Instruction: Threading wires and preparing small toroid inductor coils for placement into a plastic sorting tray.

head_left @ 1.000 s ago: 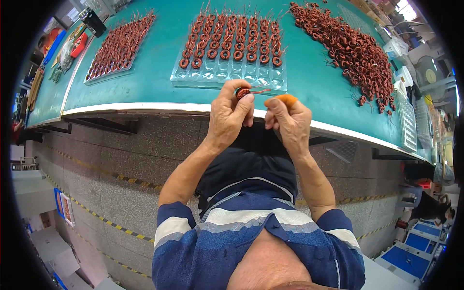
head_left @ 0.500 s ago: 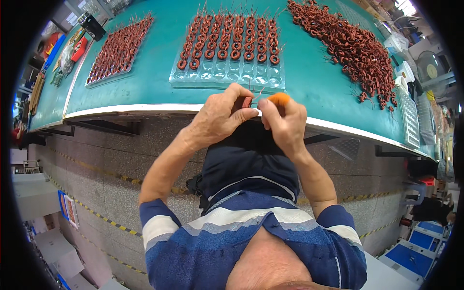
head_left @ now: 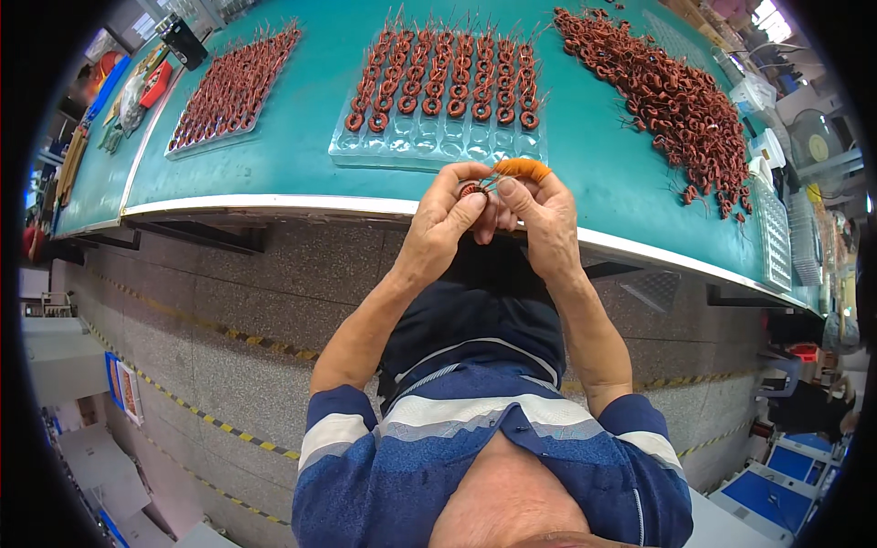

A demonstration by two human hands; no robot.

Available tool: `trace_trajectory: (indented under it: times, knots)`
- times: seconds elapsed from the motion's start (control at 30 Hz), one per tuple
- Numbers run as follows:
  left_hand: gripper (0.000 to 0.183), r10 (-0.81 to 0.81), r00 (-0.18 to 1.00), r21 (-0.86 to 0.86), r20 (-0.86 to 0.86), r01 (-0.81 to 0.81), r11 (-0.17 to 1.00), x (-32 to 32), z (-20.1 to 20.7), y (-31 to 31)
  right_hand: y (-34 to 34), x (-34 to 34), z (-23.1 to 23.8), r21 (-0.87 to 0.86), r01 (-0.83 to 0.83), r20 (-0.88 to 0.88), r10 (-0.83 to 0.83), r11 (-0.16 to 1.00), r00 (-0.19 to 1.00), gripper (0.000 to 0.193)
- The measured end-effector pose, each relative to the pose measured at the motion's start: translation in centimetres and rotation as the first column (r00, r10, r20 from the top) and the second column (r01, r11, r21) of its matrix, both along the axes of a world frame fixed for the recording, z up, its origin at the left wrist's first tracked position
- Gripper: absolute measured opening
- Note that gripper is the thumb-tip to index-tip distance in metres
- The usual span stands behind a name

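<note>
My left hand [head_left: 442, 217] is closed, with thumb and fingers round a small ring coil [head_left: 471, 190] wound in reddish-brown copper wire. Thin wire leads stick out of the coil toward the right. My right hand [head_left: 546, 224] pinches at these leads between its thumb and a forefinger covered by an orange finger cot [head_left: 523, 169]. Both hands meet above the table's front edge. Just beyond them lies a clear plastic tray [head_left: 365, 153], where rows of similar upright coils [head_left: 457, 91] stand with their leads pointing up.
A second filled tray [head_left: 212, 141] lies to the left, near a black bottle [head_left: 183, 41] and a red box [head_left: 156, 85]. Loose coils [head_left: 671, 100] form a large heap on the right of the green table [head_left: 594, 183]. Stacked clear trays [head_left: 775, 233] stand at the right edge.
The coil has turned in my left hand, so its ring face now shows. My left forearm has swung inward to the right, and the right fingers have closed in on the leads.
</note>
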State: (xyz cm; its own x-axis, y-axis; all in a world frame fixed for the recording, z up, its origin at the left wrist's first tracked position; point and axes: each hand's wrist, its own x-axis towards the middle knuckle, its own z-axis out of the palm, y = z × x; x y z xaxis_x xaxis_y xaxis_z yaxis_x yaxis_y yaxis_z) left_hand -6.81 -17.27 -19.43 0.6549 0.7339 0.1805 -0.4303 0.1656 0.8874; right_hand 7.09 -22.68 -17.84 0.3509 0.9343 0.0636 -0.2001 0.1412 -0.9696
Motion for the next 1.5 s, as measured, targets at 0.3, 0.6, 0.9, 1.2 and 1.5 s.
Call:
trace_trajectory:
  times: [0.3,0.6,0.9,1.2,1.5]
  knots:
    - [0.023,0.058,0.998,-0.07,-0.04,-0.06,0.996,0.1,-0.2,-0.5,-0.2,0.7,-1.4,0.061,-0.15,-0.201,0.159,0.987,0.967,0.029]
    - [0.019,-0.017,0.998,-0.172,0.06,0.027,0.985,-0.3,-0.2,-0.3,-0.3,1.8,-0.6,-0.061,-0.094,-0.148,0.084,0.994,0.985,0.032]
    - [0.015,0.039,0.977,0.186,-0.209,0.001,0.983,-0.9,-0.3,-0.6,-0.2,1.8,0.3,-0.12,-0.118,0.225,0.143,0.986,0.964,0.021]
    - [0.015,0.047,0.999,-0.048,-0.029,-0.048,0.998,-1.0,-0.5,-1.0,-0.3,1.1,-0.3,-0.077,-0.078,0.029,0.08,0.994,0.996,0.024]
    - [0.016,0.002,0.998,-0.186,0.067,0.011,0.982,-1.0,-0.6,-1.3,-0.4,-0.1,-0.5,-0.005,-0.008,0.143,0.009,1.0,0.99,0.019]
